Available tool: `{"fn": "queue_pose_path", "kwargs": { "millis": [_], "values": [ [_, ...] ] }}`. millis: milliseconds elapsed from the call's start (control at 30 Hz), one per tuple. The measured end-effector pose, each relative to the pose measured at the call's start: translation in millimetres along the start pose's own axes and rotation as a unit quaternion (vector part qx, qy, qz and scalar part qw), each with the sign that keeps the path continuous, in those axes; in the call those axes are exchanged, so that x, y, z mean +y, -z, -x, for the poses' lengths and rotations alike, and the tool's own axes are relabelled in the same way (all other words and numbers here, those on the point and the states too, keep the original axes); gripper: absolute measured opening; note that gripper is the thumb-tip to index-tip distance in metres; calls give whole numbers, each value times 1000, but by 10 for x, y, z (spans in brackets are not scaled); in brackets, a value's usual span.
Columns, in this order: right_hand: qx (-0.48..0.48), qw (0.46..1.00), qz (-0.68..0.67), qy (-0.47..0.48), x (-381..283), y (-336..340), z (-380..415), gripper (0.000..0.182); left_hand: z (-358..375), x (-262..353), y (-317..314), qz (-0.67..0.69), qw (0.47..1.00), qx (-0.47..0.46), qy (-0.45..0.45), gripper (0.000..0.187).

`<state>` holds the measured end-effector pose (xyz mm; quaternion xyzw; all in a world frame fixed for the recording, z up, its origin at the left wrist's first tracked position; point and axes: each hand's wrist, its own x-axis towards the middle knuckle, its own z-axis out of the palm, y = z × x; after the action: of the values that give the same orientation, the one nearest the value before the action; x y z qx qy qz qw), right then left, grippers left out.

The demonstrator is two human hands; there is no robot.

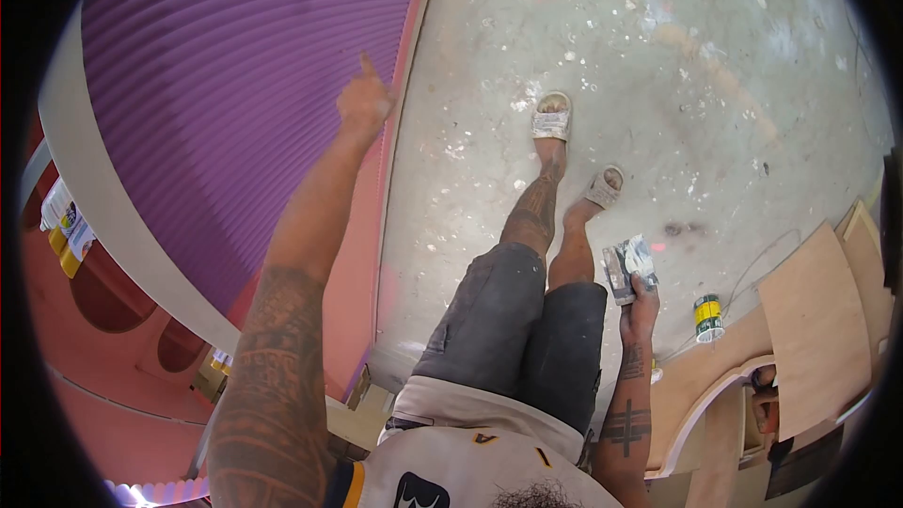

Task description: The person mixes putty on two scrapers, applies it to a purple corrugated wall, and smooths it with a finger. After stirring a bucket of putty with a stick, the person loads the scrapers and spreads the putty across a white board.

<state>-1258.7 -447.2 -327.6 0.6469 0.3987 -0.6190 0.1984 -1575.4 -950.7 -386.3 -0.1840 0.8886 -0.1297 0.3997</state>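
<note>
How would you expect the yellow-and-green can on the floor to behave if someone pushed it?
The can would probably roll if knocked over, since its side looks round. Its straight-sided form suggests it may hold its shape when pushed. Its contents are unclear, so weight is uncertain.

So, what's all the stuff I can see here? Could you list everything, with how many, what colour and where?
Ribbed panel: one, purple, upper left
Pink surface: one, beside the panel's lower right edge
Bottle-like containers: number unclear, white and yellow, far left
Floor: one, pale grey-green with white specks, top centre and right
Can: one, yellow and green, right
Boards: at least two, tan, lower right
Flat tool: at least one, grey smeared white, in the right hand
Sandals: two, whitish, on the feet
Shorts: one pair, dark grey, centre
Shirt: one, mostly whitish, bottom
Left hand: one, bare, over the panel's right edge
Right hand: one, bare, right of the shorts
</note>
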Motion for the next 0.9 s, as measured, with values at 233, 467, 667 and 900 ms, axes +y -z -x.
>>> {"fn": "queue_pose_path", "kwargs": {
  "millis": [233, 467, 667, 900],
  "values": [
    [-9, 1000, 12, 17, -25, -26, -1, 38, -240, -207, -126, -81, 995, 61, 5, 74],
    [-5, 1000, 15, 13, -53, -64, 28, 39, -335, -322, -263, -136, 986, 92, 1, 70],
    [-8, 1000, 4, 13, 6, -38, -21, 40, -405, -367, -281, -234, 966, 104, -38, 73],
    [5, 1000, 0, 6, 24, -40, -23, 40, -443, -302, -252, -448, 884, 120, -62, 78]
  ]
}}
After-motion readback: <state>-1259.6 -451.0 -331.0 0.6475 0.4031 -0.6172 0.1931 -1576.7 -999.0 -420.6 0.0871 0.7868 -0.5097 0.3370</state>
